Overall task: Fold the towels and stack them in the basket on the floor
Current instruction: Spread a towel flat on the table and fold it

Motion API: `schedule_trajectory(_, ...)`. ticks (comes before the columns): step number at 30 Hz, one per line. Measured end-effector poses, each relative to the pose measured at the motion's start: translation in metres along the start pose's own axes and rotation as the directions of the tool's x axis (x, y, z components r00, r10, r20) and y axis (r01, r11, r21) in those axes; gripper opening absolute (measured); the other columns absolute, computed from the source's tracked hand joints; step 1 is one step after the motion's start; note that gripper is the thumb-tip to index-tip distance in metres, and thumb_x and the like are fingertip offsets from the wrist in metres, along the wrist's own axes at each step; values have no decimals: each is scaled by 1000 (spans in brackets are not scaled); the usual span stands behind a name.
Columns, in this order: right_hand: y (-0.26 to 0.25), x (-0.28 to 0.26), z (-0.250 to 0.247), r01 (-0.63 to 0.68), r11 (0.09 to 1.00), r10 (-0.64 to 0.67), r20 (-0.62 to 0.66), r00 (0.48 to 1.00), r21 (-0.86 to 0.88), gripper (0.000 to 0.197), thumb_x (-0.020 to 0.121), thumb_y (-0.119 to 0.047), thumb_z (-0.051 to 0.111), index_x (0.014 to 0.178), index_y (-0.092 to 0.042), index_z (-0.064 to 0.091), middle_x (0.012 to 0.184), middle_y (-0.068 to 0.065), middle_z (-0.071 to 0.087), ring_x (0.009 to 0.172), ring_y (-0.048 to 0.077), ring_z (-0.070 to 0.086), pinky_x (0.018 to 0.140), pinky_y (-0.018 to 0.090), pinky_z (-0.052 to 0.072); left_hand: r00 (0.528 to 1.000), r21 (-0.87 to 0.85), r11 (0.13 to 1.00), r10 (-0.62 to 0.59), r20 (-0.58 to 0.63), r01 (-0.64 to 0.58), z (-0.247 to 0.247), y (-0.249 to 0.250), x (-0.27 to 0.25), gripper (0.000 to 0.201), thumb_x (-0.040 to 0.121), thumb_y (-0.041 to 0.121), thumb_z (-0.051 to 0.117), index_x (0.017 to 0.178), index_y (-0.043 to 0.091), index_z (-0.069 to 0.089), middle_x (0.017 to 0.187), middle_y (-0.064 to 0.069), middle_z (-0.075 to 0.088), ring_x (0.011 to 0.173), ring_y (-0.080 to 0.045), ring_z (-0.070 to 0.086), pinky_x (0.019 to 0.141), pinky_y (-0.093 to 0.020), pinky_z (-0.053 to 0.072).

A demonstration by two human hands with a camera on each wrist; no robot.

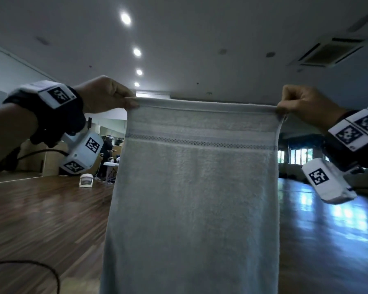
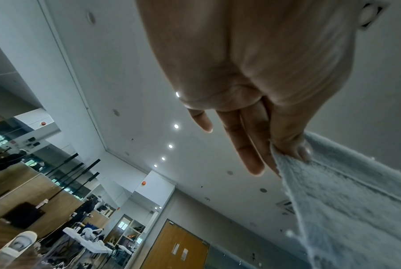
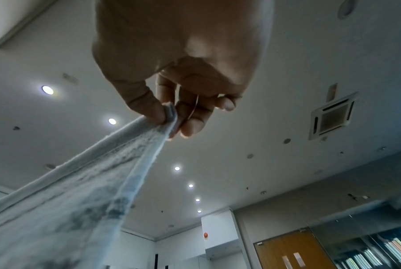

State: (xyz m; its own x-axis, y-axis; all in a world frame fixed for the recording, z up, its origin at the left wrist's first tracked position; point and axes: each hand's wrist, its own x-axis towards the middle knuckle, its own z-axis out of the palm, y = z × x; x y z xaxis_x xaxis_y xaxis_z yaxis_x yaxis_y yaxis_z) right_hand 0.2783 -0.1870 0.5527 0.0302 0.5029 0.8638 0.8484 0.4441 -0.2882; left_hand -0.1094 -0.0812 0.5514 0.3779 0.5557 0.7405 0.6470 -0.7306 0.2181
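Note:
A pale blue-grey towel with a woven band near its top hangs stretched flat in front of me, held up high. My left hand pinches its top left corner. At the top right corner my right hand pinches the hem. In the left wrist view the thumb and forefinger of the left hand clamp the towel while the other fingers stick out straight. Seen from the right wrist, the right hand nips the towel corner between thumb and fingers. No basket is in view.
Wooden floor spreads out on both sides. A small white device stands on the floor at the back left, near a white table and a person. A black cable loops at lower left. Windows lie far right.

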Motion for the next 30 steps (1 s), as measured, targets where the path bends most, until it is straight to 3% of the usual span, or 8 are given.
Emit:
schedule_trajectory(2,20,-1,16,-31,1000,31,32,999,4,29,81,6,57,60,-7,43,45,-5,57,41,-3,51,48,11,43,999,26,999,-20,40,19,21,-11,3,14,83,29,62,95,26,67,80,8,64,72,-4,56,75,-23,46)
schedule_trajectory(6,78,-19,69,-118,992,122,130,984,-35,25,79,2,61,62,-15,51,50,-7,61,48,2,55,58,29,47,987,28,998,-67,148,64,84,-55,5,16,82,26,65,93,16,71,90,-12,70,87,-31,64,80,-38,51)
schedule_trajectory(9,121,-39,121,-212,973,229,256,939,-93,22,80,0,61,71,-19,57,66,3,61,64,21,57,67,37,47,974,91,990,-119,194,103,139,-94,-2,18,81,25,67,92,12,73,74,4,66,67,-4,60,63,-14,45)
schedule_trajectory(11,141,-50,150,-232,964,261,292,920,-129,20,80,-3,62,73,-22,60,72,9,62,68,28,57,67,42,49,977,97,989,-130,167,115,170,-112,-9,18,81,23,68,89,9,73,70,5,64,61,-2,55,59,-14,42)
schedule_trajectory(20,172,-98,218,-180,970,203,136,970,-165,18,81,2,53,83,-13,62,77,4,60,71,19,54,65,27,41,992,102,987,-118,-52,123,251,-140,-51,20,88,15,62,101,3,71,95,-19,71,84,-24,62,64,-22,30)
schedule_trajectory(24,194,-156,245,-224,964,254,237,938,-146,19,81,2,56,81,-15,64,76,4,61,71,20,55,63,25,41,989,89,990,-121,84,113,295,-162,-106,20,86,17,64,94,2,73,89,-18,71,80,-29,64,65,-25,33)
schedule_trajectory(27,218,-218,264,-267,947,314,355,880,-177,33,76,-1,59,71,-33,59,72,-6,63,72,18,60,67,30,46,965,69,994,-98,244,84,334,-187,-169,14,84,20,64,91,14,75,88,-8,71,77,-22,65,68,-27,42)
schedule_trajectory(30,235,-293,281,-294,935,355,528,771,-200,32,73,-9,60,66,-40,56,75,-6,66,72,19,63,69,41,53,867,125,992,-76,492,15,374,-199,-237,24,84,41,51,92,34,72,92,5,68,86,-20,66,86,-39,41)
